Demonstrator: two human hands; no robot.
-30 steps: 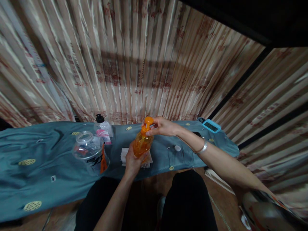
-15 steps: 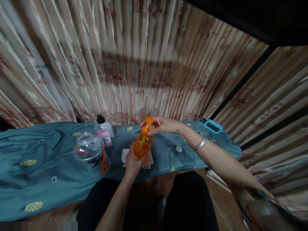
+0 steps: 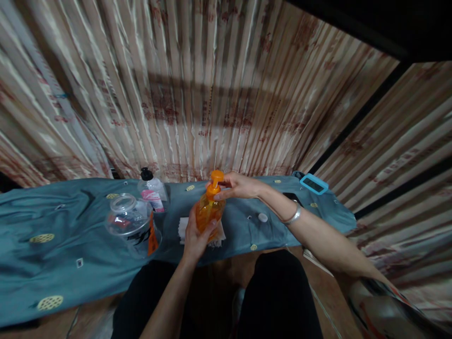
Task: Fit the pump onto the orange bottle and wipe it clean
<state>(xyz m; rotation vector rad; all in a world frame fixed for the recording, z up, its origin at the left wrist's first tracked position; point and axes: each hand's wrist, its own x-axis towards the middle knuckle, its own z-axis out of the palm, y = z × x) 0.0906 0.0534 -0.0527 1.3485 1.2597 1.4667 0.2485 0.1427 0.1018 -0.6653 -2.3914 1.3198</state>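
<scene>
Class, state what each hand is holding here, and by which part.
The left hand grips the orange pump bottle round its lower body; the right hand pinches its pump head.

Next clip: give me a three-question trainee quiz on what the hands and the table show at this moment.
1. True or false: the left hand grips the body of the orange pump bottle.
2. What does the right hand touch? A) the clear jar B) the orange pump head C) the blue-cased device
3. What lies on the teal cloth directly under the orange bottle?

Key
1. True.
2. B: the fingers pinch the pump head at the bottle's top.
3. A folded white tissue or cloth; the bottle partly hides it.
</scene>
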